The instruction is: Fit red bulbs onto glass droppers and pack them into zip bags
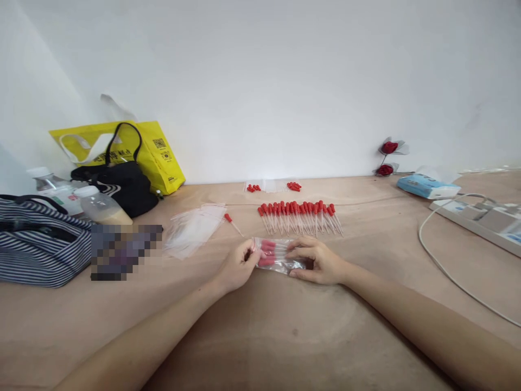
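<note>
A clear plastic bag (280, 267) lies low over the table in front of me, with several red-bulbed droppers (267, 253) inside, their bulbs to the left. My left hand (240, 265) pinches the bag's left end between thumb and fingers. At the other end, my right hand (317, 262) curls its fingers over the bag, thumb at the lower edge. Just beyond the bag is a row of loose droppers (301, 216), red bulbs pointing away. One single dropper (233, 224) lies apart, left of that row. A fanned pile of flat clear bags (193, 231) rests further left.
Filled bags (273, 185) of droppers lie by the wall. At left are a yellow bag (163, 157), a black bag (130, 187), bottles (101, 205) and a striped bag (44, 244). Tissues (427, 185), a power strip (484, 220) and a white cable (442, 269) occupy the right.
</note>
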`<action>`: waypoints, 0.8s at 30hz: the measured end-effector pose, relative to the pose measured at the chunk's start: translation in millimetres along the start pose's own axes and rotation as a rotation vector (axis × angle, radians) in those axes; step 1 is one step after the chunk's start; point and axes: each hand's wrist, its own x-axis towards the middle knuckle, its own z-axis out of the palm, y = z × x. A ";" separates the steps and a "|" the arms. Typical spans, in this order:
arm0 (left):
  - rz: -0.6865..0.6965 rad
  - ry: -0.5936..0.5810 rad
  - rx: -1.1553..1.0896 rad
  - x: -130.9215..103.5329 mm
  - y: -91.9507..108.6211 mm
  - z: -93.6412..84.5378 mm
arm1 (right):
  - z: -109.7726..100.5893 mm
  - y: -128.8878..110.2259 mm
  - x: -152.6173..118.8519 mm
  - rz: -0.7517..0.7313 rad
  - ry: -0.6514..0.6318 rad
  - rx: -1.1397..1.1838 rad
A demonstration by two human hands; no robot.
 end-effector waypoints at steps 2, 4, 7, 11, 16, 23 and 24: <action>-0.029 0.020 -0.059 -0.2 2.4 -6.0 | -0.1 -0.3 -0.3 0.003 0.003 -0.006; -0.077 0.008 -0.121 -0.8 4.5 -13.3 | 0.3 0.1 -0.8 0.005 0.001 -0.011; -0.161 -0.031 -0.185 -1.8 6.3 -25.7 | 1.1 1.0 -1.5 0.011 -0.009 -0.023; -0.192 0.057 -0.192 -1.3 7.8 -43.6 | 1.0 1.2 -1.8 0.015 -0.032 -0.026; -0.200 0.277 -0.430 11.8 4.4 -65.4 | 0.4 1.1 -1.6 0.014 -0.055 -0.010; -0.268 0.537 -0.428 68.8 -18.5 -75.1 | 0.7 1.8 -1.8 0.029 -0.064 -0.018; -0.287 0.560 -0.408 79.3 -21.8 -74.2 | 0.7 1.8 -1.7 0.030 -0.067 -0.018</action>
